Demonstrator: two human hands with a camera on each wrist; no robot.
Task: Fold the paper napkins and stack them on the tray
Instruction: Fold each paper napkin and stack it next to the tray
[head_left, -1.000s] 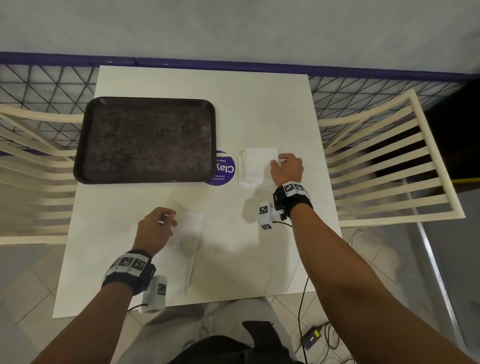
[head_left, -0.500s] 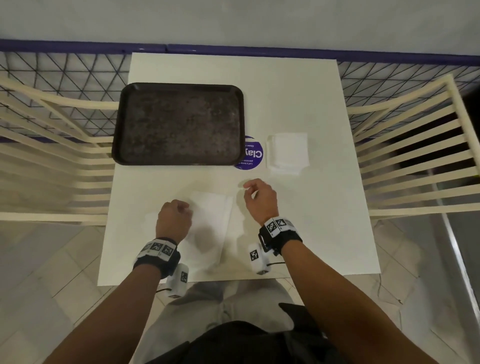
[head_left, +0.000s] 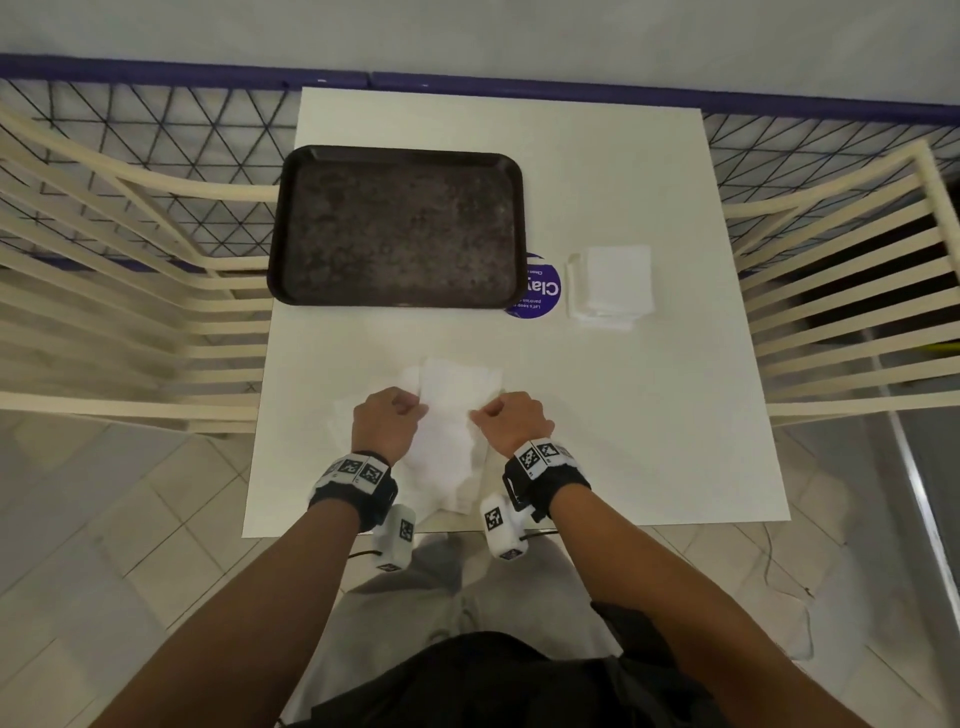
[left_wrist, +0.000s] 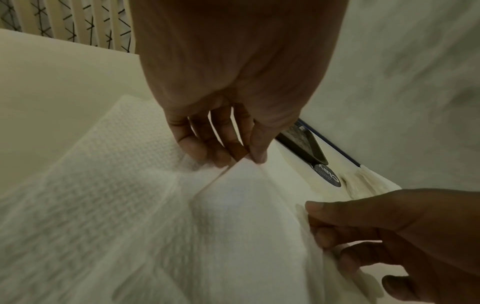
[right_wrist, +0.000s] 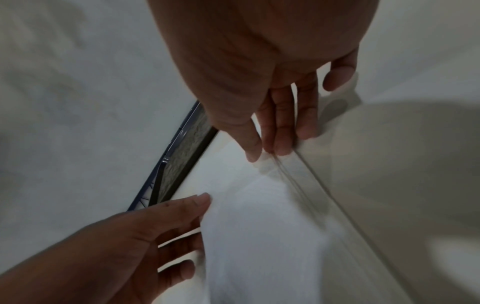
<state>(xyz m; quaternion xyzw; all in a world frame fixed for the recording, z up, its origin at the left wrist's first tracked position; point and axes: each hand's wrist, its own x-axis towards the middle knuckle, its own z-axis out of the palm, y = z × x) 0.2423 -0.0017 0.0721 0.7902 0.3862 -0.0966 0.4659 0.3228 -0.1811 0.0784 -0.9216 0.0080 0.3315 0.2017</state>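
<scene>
We seem to sit in a café or canteen — a small white bench (head_left: 597, 171), cream slatted chairs (head_left: 841, 312) either side, a dark serving tray (head_left: 400, 156), a round purple sticker (head_left: 543, 291), tiled floor (head_left: 130, 519).

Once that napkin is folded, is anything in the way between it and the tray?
Nothing visible. Both hands pinch the napkin near the table's front edge; bare tabletop lies between it and the tray, which holds nothing.

Behind each hand sits a black wrist strap (head_left: 546, 477) topped with a white band of black-and-white square tags, a small white camera block (head_left: 503, 526) bearing one such tag hangs beneath it, and the bare forearms run back to a black top (head_left: 498, 680) and grey trousers (head_left: 457, 587).
</scene>
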